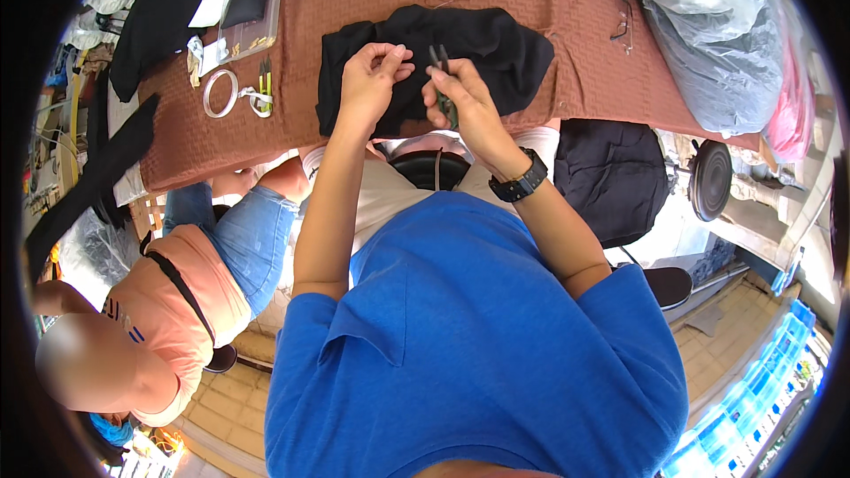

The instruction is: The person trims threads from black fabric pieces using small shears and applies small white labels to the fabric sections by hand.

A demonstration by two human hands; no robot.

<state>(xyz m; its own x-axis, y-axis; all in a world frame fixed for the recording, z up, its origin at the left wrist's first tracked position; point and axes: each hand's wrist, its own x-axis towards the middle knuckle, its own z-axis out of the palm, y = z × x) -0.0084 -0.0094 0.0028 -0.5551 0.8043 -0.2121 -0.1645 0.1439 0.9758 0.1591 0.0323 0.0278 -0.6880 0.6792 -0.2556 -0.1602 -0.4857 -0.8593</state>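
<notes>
A piece of black cloth (505, 57) lies bunched on the brown-covered table in front of me. Over its left part, my left hand (370, 81) has thumb and fingertips pinched together; whatever is between them is too small to make out. My right hand (467, 102) is wrapped around a pair of dark thread snips (440, 57), whose two blades point up and away from me, slightly apart. A small gap separates the left fingertips from the blades.
On the brown tablecloth (305, 18) at left are a clear plastic box (276, 0), a white ring (209, 99) and yellow-handled snips (265, 80). Eyeglasses (624, 25) and large plastic bags (717, 53) occupy the right. A person in a peach shirt (199, 288) sits close at my left.
</notes>
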